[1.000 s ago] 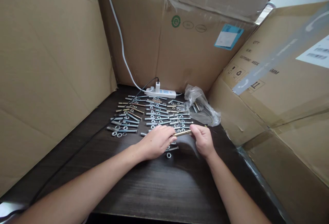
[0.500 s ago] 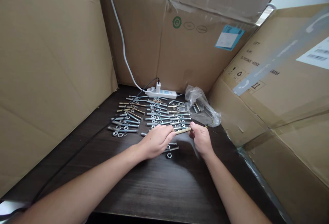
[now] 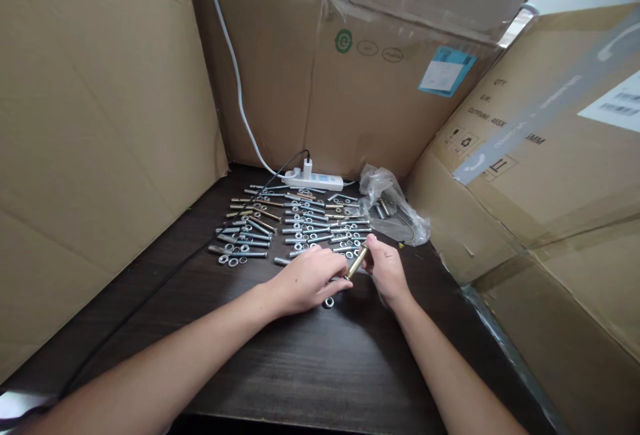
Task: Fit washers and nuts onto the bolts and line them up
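A brass-coloured expansion bolt [image 3: 357,264] is held tilted between my two hands over the dark table. My left hand [image 3: 315,280] grips its lower end with thumb and fingers. At the upper end, my right hand [image 3: 387,268] has its fingers closed around it. A loose nut [image 3: 329,302] lies on the table just below my left hand. Beyond the hands, bolts [image 3: 320,238], sleeves, washers [image 3: 233,262] and nuts are laid out in rows, and my left hand hides some of them.
A white power strip [image 3: 315,180] with a plug lies at the back. On its right is a clear plastic bag [image 3: 393,212] with metal parts inside. A black cable [image 3: 150,294] crosses the left side. Cardboard boxes [image 3: 270,68] wall in the table on three sides.
The bolt has turned from nearly level to a steep tilt, its left end lower. My left hand has shifted slightly down and right. My right hand stays at the other end.
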The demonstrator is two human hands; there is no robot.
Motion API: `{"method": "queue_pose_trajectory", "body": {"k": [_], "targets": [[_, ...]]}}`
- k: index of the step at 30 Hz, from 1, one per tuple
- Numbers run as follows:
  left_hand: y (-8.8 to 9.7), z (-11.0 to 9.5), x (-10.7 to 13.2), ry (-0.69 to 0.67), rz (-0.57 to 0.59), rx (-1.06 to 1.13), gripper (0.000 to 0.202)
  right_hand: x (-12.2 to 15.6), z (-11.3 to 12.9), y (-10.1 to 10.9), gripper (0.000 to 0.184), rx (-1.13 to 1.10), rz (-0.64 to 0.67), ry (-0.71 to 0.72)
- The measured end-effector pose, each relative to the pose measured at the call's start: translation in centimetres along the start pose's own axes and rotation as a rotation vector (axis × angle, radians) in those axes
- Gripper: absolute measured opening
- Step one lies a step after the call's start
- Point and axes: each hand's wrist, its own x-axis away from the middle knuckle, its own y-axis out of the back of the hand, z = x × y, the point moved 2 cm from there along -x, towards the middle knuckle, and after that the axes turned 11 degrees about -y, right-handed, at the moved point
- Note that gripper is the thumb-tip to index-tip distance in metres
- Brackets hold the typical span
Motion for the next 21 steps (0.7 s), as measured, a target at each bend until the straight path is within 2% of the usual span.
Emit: {"method": "queue_pose_trajectory", "body": {"k": [2,4,7,9,13,16,21], "targets": [[-0.1,-0.1,0.0,-0.019,0.021,-0.003,0.021,0.3,0.0,-0.5,0.052,0.001,0.056,-0.011],[-0.2,-0.1,0.1,0.005,-0.022,-0.008,0.029,0.6,0.0,-0.9,0.051,0.003,0.096,-0.025],[-0.3,0.0,0.4,0.025,-0.12,-0.015,0.064,1.1,0.2,-1.4,0.048,0.041,0.166,-0.025],[-0.5,0.0,0.5,0.005,-0.126,-0.034,0.078,1.4,0.4,-1.6,0.047,0.074,0.221,-0.018],[-0.7,-0.1,0.5,0.005,-0.087,-0.066,0.074,1.8,0.4,-2.0,0.047,0.092,0.275,-0.022],[-0.6,-0.1,0.5,0.008,-0.102,-0.07,0.071,1.8,0.3,-2.0,0.045,0.07,0.28,-0.007],[-0.3,-0.2,0.4,0.017,-0.113,-0.067,0.068,1.7,0.2,-2.0,0.035,-0.066,0.33,-0.045]]}}
